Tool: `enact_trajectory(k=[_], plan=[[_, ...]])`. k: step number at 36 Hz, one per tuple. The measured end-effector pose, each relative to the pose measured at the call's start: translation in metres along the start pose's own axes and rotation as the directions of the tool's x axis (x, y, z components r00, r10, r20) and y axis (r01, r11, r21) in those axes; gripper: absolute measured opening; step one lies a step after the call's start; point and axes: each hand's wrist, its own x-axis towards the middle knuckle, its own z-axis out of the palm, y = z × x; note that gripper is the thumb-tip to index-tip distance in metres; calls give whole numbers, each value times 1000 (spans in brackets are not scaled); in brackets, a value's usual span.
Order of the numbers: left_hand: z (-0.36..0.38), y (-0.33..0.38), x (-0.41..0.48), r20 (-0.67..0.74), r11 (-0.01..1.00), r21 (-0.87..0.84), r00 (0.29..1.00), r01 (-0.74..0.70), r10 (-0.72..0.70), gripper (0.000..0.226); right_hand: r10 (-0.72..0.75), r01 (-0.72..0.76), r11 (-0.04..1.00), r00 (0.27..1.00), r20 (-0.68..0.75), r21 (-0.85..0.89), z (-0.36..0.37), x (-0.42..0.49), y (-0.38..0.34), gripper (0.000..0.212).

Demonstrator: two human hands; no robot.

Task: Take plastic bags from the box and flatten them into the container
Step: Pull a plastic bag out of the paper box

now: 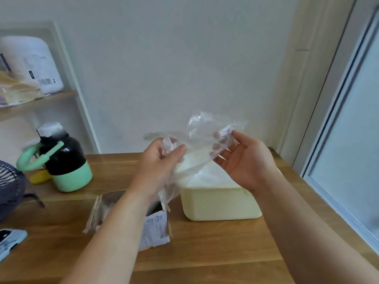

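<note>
Aloft, plastic bag (202,138) between both hands (160,160) (244,160)

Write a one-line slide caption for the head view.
Left hand and right hand hold a bag above the container, beside the box.

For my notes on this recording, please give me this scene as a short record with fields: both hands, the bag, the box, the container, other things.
left hand: pinches one edge of the clear plastic bag
right hand: holds the opposite edge
container: pale yellow, open, whitish contents
bag position: in the air, crumpled, above the container
box: cardboard, open, left of the container
table: wooden; black-and-green bottle at its left
</note>
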Motion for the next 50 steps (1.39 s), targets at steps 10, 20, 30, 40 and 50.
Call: enact_trajectory(k=[10, 20, 30, 40, 50], plan=[[19, 12, 26, -8, 908, 411, 995, -84, 96, 46, 187, -164, 931, 982, 39, -326, -29, -13, -45, 89], [32, 21, 45, 52, 783, 621, 999, -29, -5, 40, 112, -226, 742, 970, -215, -631, -39, 8, -43, 8], [49, -10, 41, 29, 344, 898, 817, -275, 576, 109, -210, -242, 605, 870, -446, -758, -74, 38, -46, 18], [61, -31, 56, 465, 328, 872, 823, -362, -327, 63, -339, -192, -133, 931, -137, -972, -94, 38, -40, 61], [85, -53, 73, 469, 368, 877, 711, -308, -523, 61, 304, -101, -455, 916, -261, -885, -82, 47, -29, 68]])
